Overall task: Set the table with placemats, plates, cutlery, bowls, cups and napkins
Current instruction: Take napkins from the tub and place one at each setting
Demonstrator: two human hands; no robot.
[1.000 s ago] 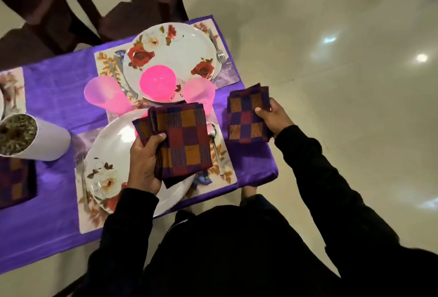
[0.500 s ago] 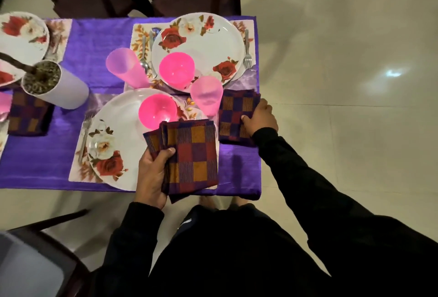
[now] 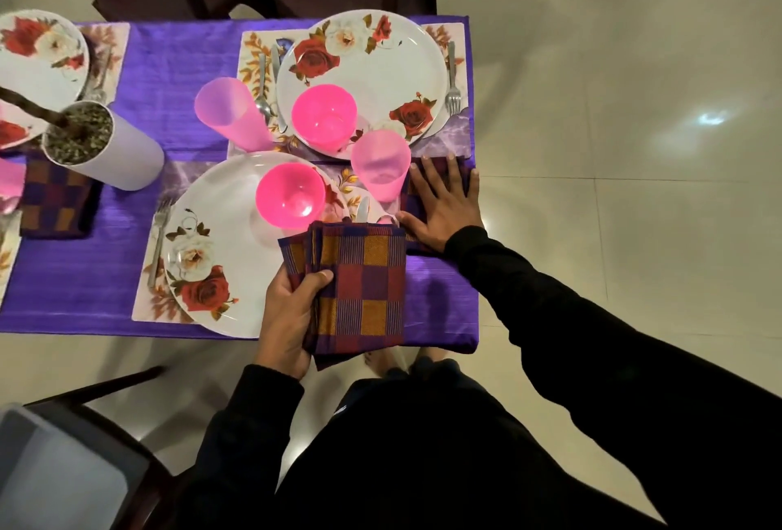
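Your left hand point(image 3: 287, 318) grips a stack of folded checked napkins point(image 3: 359, 288), thumb on top, fingers curled beneath, held over the near desk point(image 3: 84, 288) edge with its long side running away from you. Your right hand point(image 3: 444, 208) lies flat, fingers spread and straight, pressing one checked napkin point(image 3: 412, 201) onto the purple cloth at the desk's right corner, just beside a pink cup point(image 3: 378, 161). The near floral plate point(image 3: 220, 242) carries an empty pink bowl point(image 3: 290, 195); the far plate point(image 3: 372, 64) carries another pink bowl point(image 3: 323, 115), also empty.
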